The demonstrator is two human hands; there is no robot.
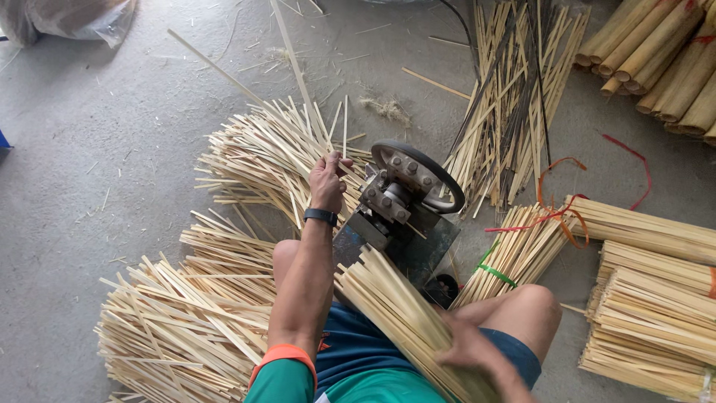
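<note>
Two bare hands are working at a small splitting machine (406, 198) on a grey concrete floor (97, 149). At the eight o'clock position, a loose heap of split bamboo strips (179, 321) is lying on the floor, with a second fanned heap (261, 160) lying toward eleven o'clock. The left hand (328, 179), wearing a black wristband (321, 216), is reaching forward at centre frame, fingers closed and pinching a thin bamboo strip (344, 130) just beside the machine's left side. The machine is sitting at centre, its dark rubber-rimmed wheel (418, 175) tilting upward. The right hand (473, 354), at five o'clock, is gripping a bundle of bamboo slats (399, 306), fingers wrapping around it; the bundle is lying across the person's lap and pointing into the machine. At one o'clock, long unsorted strips (514, 97) are standing fanned out on the floor. At two o'clock, thick bamboo poles (664, 60) are lying stacked. At three to four o'clock, tied bundles (656, 313) are lying side by side, with red string (559, 216) and a green tie (496, 275) nearby.
</note>
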